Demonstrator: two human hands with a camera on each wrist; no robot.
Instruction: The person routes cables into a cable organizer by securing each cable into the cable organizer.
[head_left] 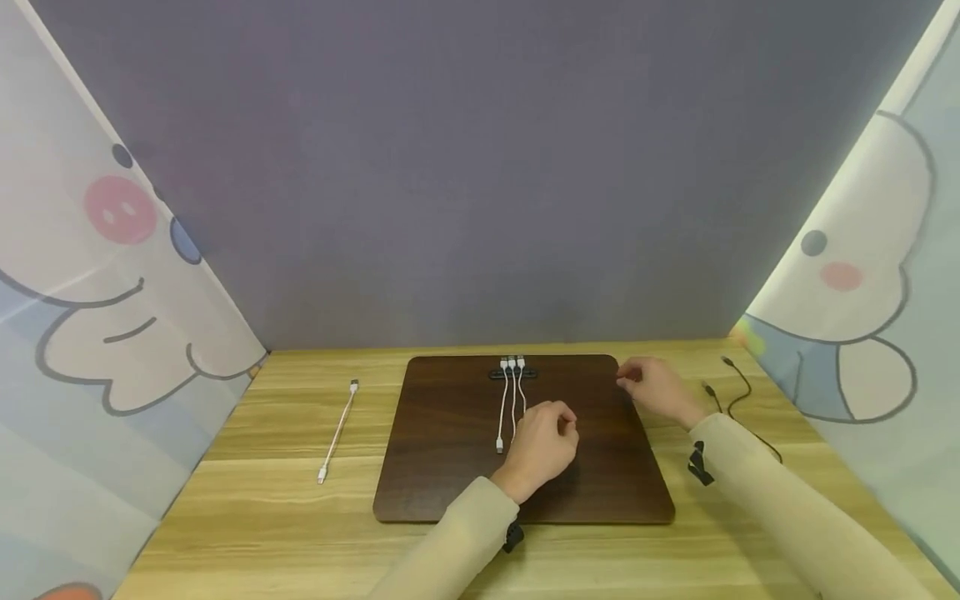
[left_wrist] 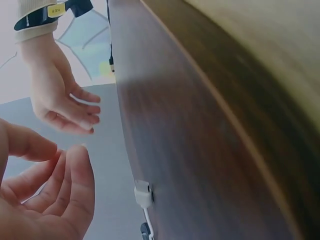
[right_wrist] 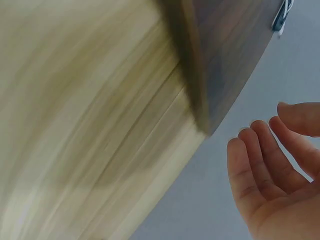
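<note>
Above the dark brown board is my left hand, its thumb tip meeting a fingertip and nothing visible between them in the left wrist view. My right hand hovers by the board's far right corner, with loosely curved fingers and nothing held. Three short white USB cables lie side by side on the board, their larger plugs at a small black cable holder near its far edge. My left hand partly hides the lower ends of two of them.
Left of the board, a white USB cable lies on the light wooden table. A dark cable with two plug ends visible rests at the right, partly hidden by my right sleeve. A grey panel rises behind the table, with cartoon-printed sheets at the sides.
</note>
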